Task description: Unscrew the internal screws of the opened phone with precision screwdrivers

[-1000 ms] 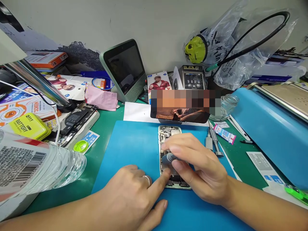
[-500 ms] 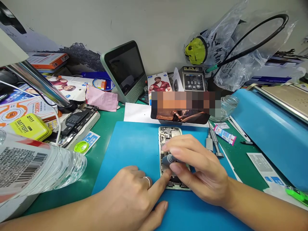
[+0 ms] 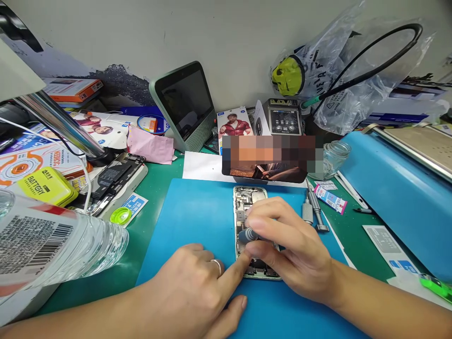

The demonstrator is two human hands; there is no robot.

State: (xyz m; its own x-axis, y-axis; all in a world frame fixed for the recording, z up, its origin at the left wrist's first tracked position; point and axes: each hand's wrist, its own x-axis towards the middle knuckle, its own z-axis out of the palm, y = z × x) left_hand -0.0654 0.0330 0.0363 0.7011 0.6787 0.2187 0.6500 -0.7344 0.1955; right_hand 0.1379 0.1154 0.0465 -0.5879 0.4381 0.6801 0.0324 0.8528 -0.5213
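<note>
An opened smartphone (image 3: pixel 247 197) lies lengthwise on the blue mat (image 3: pixel 194 207), its inner parts bare. In my right hand (image 3: pixel 300 254) is a small grey screwdriver (image 3: pixel 247 235), gripped between thumb and fingers over the middle of the phone; its tip is hidden. My left hand (image 3: pixel 201 282), wearing a ring, rests at the phone's lower left. Its index finger stretches onto the phone beside the screwdriver, the thumb is apart, and the other fingers are bent. My right hand covers much of the phone's right side.
Two more screwdrivers (image 3: pixel 316 209) lie right of the phone. A clear bottle (image 3: pixel 88 245) stands at the left, near a yellow battery box (image 3: pixel 45 186) and another opened phone (image 3: pixel 113 179). Behind are a smart display (image 3: pixel 183 103), a picture card (image 3: pixel 261 172) and a glass jar (image 3: pixel 335 157).
The fingertip of my right hand that reached past the screwdriver has drawn back toward its handle, baring more of the phone's inside. My left hand stays nearly still.
</note>
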